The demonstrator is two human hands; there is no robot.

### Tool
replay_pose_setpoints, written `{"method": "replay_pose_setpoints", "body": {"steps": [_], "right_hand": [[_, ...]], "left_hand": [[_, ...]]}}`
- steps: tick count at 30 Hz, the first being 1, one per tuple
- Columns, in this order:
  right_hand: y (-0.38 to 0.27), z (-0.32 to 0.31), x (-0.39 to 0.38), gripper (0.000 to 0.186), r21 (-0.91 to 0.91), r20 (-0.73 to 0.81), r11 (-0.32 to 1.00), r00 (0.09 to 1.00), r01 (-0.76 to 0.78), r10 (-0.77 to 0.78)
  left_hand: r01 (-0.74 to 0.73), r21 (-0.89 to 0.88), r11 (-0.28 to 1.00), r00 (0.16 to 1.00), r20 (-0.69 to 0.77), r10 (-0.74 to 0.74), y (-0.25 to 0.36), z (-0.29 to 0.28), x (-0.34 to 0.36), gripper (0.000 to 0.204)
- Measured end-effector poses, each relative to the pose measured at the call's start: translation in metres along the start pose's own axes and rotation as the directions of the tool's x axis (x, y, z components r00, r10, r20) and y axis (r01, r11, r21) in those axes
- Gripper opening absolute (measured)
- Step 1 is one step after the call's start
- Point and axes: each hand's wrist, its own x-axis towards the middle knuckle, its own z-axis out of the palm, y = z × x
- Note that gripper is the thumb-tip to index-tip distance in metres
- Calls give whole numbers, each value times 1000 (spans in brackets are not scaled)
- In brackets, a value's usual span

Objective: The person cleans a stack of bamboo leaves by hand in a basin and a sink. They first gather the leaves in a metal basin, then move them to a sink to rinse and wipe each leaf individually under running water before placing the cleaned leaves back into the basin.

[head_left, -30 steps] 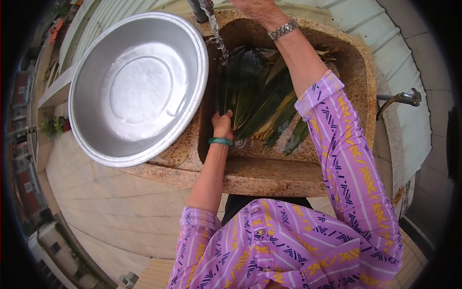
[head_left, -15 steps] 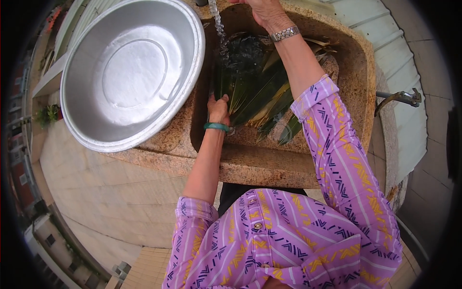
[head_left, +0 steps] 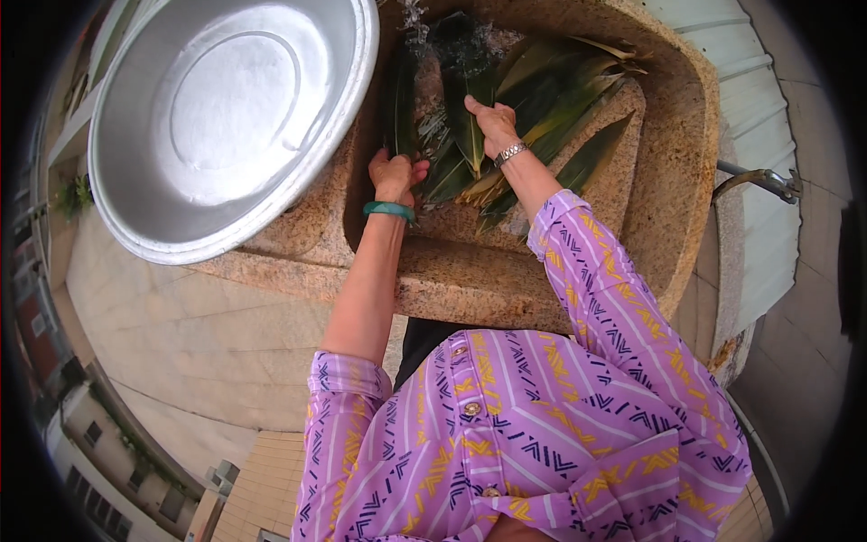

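Observation:
Long dark-green leaves (head_left: 555, 86), some yellowed, lie wet in a speckled stone sink (head_left: 677, 181), with water (head_left: 415, 18) falling on them at the top. My left hand (head_left: 396, 176), a green bangle at its wrist, grips the lower end of a leaf at the sink's left side. My right hand (head_left: 492, 126), wearing a metal watch, is closed on another dark leaf near the middle. A loose leaf (head_left: 591, 158) rests over a raised stone block on the right of the sink.
A large silver metal basin (head_left: 135, 135) rests on the ledge left of the sink. A metal tap (head_left: 777, 183) juts out at the right. Pale corrugated sheeting (head_left: 754, 117) borders the right side, and tiled floor (head_left: 181, 352) shows below left.
My right hand has come down from near the tap at the top onto the leaves. The leaves have spread apart, baring stone between them. The view has shifted, so sink and basin appear higher.

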Motion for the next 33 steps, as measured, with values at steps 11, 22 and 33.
{"method": "replay_pose_setpoints", "body": {"steps": [11,22,33], "right_hand": [[26,9,-1,48,-101,96,992,993,74,-65],[-39,-63,-20,25,408,54,913,998,-14,-8],[9,3,-29,40,-633,159,771,987,70,41]], "left_hand": [[209,-69,975,936,302,-179,-1,20,-19,29],[167,-124,978,960,246,-133,-2,0,-1,28],[343,-156,926,918,262,-296,-5,7,-18,19]]}}
